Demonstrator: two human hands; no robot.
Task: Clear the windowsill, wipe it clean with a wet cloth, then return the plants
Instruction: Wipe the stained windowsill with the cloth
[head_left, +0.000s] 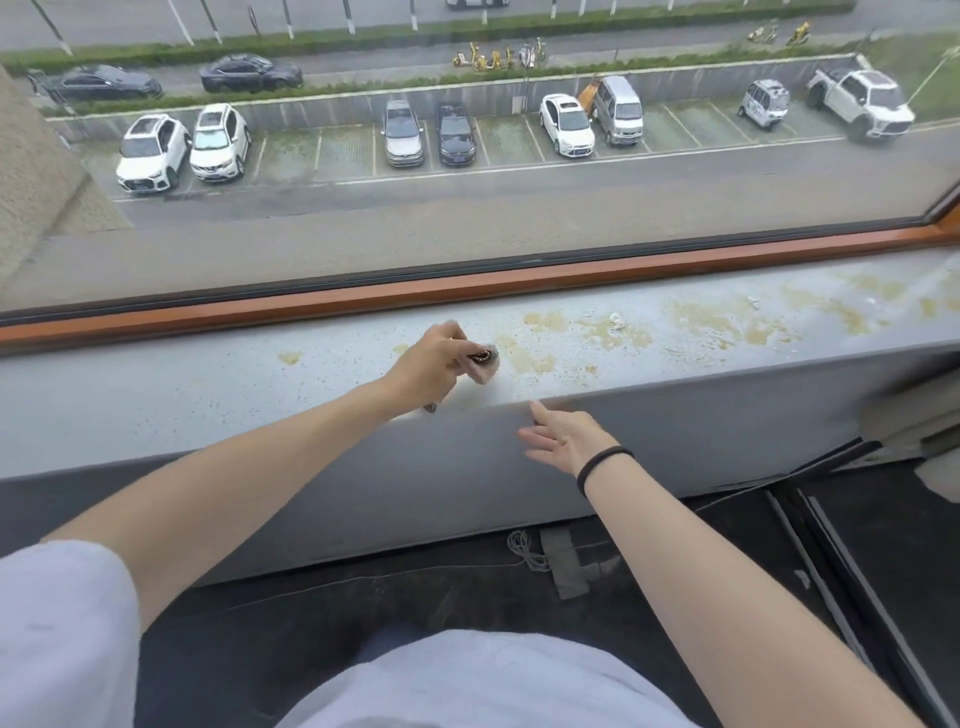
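Observation:
A long grey windowsill (208, 384) runs across the view under the window. Yellowish dirt stains (613, 332) and small white crumbs spread over its middle and right part. My left hand (434, 364) grips a small bunched cloth (483, 364), pale with a dark patterned edge, and holds it down on the sill just left of the stains. My right hand (563, 439) hovers with straight fingers in front of the sill's front edge, holding nothing; a black band sits on its wrist. No plants are in view.
An orange-brown window frame (467, 288) borders the sill at the back, with glass above it. Below the sill lies a dark floor (363, 613) with a thin white cord (524, 551) and a grey strip (566, 566). Dark rails (831, 561) run at the right.

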